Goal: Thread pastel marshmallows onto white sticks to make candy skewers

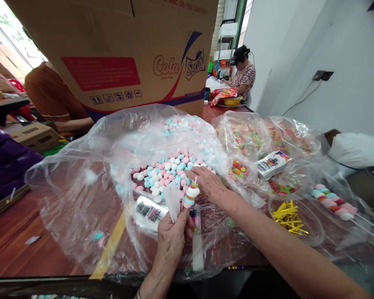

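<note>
My left hand [173,234] is closed around a candy skewer [191,195] threaded with pink, blue and white marshmallows and gummy pieces. The same hand also grips a bundle of thin white sticks [173,199]. My right hand [208,185] reaches over the skewer, fingers stretched toward the right side of a pile of pastel marshmallows [171,168]. These lie in a large, spread-open clear plastic bag [81,203]. Beside the left hand rests a stack of printed white packets [149,212].
A tall cardboard box [118,45] stands behind the pile. To the right are bags of gummy candy [243,135], more printed packets [273,163], a tub of gold twist ties [288,218] and finished candy skewers [333,201]. Another person [244,74] sits at the far end.
</note>
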Demonstrator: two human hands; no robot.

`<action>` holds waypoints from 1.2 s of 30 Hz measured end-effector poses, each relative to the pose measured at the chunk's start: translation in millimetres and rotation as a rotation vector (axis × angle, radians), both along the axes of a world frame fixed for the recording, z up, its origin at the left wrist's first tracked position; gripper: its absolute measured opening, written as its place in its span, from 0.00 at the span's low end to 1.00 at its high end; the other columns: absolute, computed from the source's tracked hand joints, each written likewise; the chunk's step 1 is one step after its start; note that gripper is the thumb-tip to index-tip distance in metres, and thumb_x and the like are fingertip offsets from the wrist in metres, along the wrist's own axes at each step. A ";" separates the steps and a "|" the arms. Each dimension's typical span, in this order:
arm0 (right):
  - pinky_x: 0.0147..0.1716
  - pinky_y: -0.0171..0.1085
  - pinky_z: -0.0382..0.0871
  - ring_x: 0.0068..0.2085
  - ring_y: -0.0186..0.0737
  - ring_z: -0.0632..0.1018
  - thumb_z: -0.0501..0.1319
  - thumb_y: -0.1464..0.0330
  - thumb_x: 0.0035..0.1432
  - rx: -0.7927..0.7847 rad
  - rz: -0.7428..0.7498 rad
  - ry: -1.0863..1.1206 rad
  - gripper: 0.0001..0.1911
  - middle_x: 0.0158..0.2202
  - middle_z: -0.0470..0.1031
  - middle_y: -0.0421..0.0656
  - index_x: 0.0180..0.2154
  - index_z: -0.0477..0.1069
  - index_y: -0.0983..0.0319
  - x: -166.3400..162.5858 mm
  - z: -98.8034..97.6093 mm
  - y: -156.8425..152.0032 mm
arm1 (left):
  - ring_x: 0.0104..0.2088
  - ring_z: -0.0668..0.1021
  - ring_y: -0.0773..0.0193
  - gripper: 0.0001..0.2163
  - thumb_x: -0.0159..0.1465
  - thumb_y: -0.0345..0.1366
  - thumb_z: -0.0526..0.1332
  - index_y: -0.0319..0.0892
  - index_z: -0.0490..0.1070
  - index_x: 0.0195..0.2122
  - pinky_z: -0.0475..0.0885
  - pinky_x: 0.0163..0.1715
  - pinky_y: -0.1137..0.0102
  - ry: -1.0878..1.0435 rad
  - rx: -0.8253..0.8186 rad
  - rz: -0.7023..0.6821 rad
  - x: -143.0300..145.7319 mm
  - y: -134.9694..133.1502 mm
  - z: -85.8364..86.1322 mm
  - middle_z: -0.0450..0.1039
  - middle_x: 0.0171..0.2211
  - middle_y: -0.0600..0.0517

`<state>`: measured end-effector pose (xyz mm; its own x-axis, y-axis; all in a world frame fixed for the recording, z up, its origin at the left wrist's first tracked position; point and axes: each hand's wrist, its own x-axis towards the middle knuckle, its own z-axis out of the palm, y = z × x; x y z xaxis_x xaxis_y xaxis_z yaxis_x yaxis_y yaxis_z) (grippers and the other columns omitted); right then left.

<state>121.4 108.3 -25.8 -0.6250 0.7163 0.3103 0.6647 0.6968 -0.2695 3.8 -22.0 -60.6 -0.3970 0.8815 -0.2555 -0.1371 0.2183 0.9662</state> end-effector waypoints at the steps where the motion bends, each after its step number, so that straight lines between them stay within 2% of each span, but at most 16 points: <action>1: 0.47 0.44 0.68 0.48 0.48 0.73 0.55 0.75 0.62 -0.006 -0.005 -0.033 0.15 0.47 0.73 0.50 0.50 0.71 0.62 0.2 -2.4 -0.5 | 0.10 0.63 0.72 0.22 0.55 0.53 0.65 0.39 0.68 0.17 0.54 0.11 0.77 0.013 0.005 -0.004 -0.6 0.2 0.0 0.64 0.09 0.56; 5: 0.41 0.42 0.68 0.44 0.47 0.73 0.54 0.78 0.60 -0.046 -0.031 -0.113 0.12 0.43 0.72 0.51 0.42 0.72 0.64 16.3 -13.4 -12.1 | 0.11 0.63 0.75 0.22 0.56 0.51 0.66 0.38 0.68 0.17 0.54 0.12 0.78 0.019 0.066 0.016 -2.1 1.1 -1.0 0.66 0.12 0.56; 11: 0.41 0.36 0.67 0.42 0.40 0.73 0.55 0.78 0.57 -0.166 -0.032 -0.046 0.16 0.44 0.71 0.46 0.47 0.68 0.62 52.3 -26.4 -31.9 | 0.11 0.63 0.75 0.21 0.58 0.50 0.65 0.39 0.67 0.18 0.53 0.12 0.78 0.031 0.044 0.036 -2.3 1.4 -4.5 0.66 0.12 0.56; 18: 0.37 0.38 0.65 0.37 0.42 0.72 0.54 0.78 0.52 -0.226 -0.116 0.021 0.09 0.35 0.72 0.45 0.34 0.69 0.63 68.1 -31.9 -34.2 | 0.11 0.63 0.75 0.21 0.58 0.50 0.65 0.39 0.67 0.18 0.54 0.13 0.79 0.052 0.031 0.027 -1.9 1.3 -2.0 0.65 0.11 0.57; 23: 0.36 0.37 0.66 0.35 0.41 0.73 0.54 0.72 0.59 -0.213 -0.235 0.122 0.06 0.34 0.73 0.43 0.38 0.68 0.62 67.1 -23.4 -32.5 | 0.12 0.63 0.74 0.21 0.58 0.50 0.65 0.40 0.68 0.18 0.56 0.13 0.78 0.076 0.032 0.021 -3.2 0.6 -5.7 0.63 0.09 0.58; 25: 0.37 0.36 0.67 0.37 0.39 0.73 0.54 0.71 0.61 -0.215 -0.202 0.157 0.07 0.36 0.74 0.42 0.40 0.68 0.61 61.8 -19.2 -35.5 | 0.11 0.62 0.74 0.21 0.58 0.51 0.64 0.39 0.68 0.18 0.55 0.13 0.78 0.082 0.025 0.017 -2.8 0.6 -4.6 0.61 0.08 0.58; 27: 0.42 0.35 0.67 0.41 0.39 0.74 0.55 0.72 0.61 -0.201 -0.122 0.134 0.07 0.40 0.74 0.42 0.42 0.68 0.61 52.4 -17.5 -40.9 | 0.11 0.62 0.74 0.21 0.58 0.50 0.65 0.39 0.68 0.18 0.54 0.12 0.79 0.074 0.028 0.018 -1.7 1.1 -1.8 0.62 0.09 0.58; 29: 0.47 0.38 0.66 0.45 0.43 0.73 0.55 0.75 0.60 -0.179 -0.079 0.062 0.08 0.42 0.74 0.46 0.41 0.69 0.62 40.4 -19.4 -46.8 | 0.11 0.63 0.75 0.20 0.57 0.50 0.66 0.39 0.67 0.18 0.54 0.12 0.79 0.050 0.047 0.026 -0.3 1.9 1.4 0.66 0.12 0.57; 33: 0.47 0.45 0.65 0.46 0.50 0.72 0.51 0.79 0.60 -0.191 -0.144 -0.003 0.12 0.42 0.74 0.55 0.40 0.71 0.66 23.0 -25.6 -51.9 | 0.11 0.64 0.75 0.20 0.56 0.49 0.66 0.39 0.67 0.18 0.54 0.11 0.79 0.026 0.055 0.028 1.1 2.6 4.4 0.67 0.14 0.56; 36: 0.43 0.43 0.67 0.43 0.48 0.73 0.52 0.78 0.58 -0.249 -0.197 0.032 0.11 0.41 0.75 0.53 0.40 0.70 0.66 25.4 -22.7 -48.9 | 0.11 0.63 0.75 0.21 0.57 0.49 0.66 0.38 0.67 0.18 0.54 0.12 0.79 0.045 0.046 0.021 0.2 1.9 3.5 0.66 0.13 0.57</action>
<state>146.8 59.4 -48.5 -0.4594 0.8790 0.1274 0.7686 0.4654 -0.4390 4.0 -20.1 -57.1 -0.4260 0.8831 -0.1968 -0.0975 0.1715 0.9804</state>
